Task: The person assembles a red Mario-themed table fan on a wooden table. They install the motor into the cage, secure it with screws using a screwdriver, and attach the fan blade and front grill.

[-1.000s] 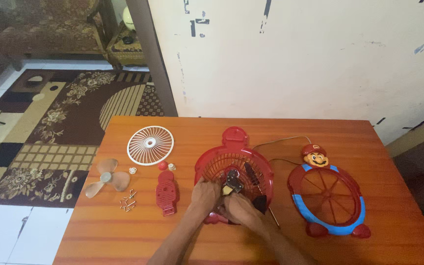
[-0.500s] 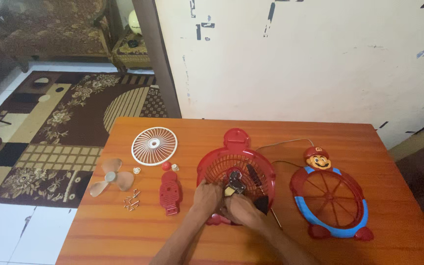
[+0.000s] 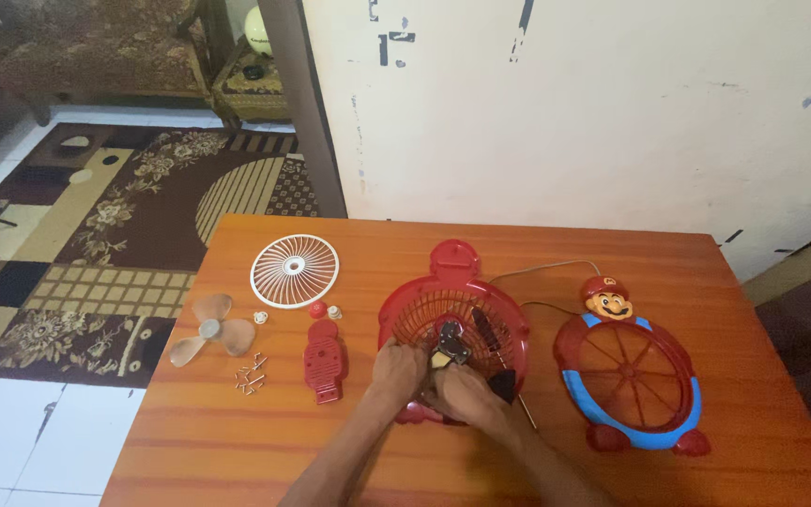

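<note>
With both hands bunched on motor [image 3: 450, 344] at centre of red fan housing [image 3: 452, 324], I see left hand [image 3: 398, 368] and right hand [image 3: 459, 392] fingers curled, gripping it. Risk: slip snaps grille ribs, strains cord [image 3: 537, 270].

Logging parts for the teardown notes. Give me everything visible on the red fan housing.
The red fan housing looks like plastic: a round grille shell with a rounded tab on its far edge. It lies flat on the table. A small metal motor sits at its middle. The left hand and right hand rest on its near part. A thin cord trails from its right side.
</note>
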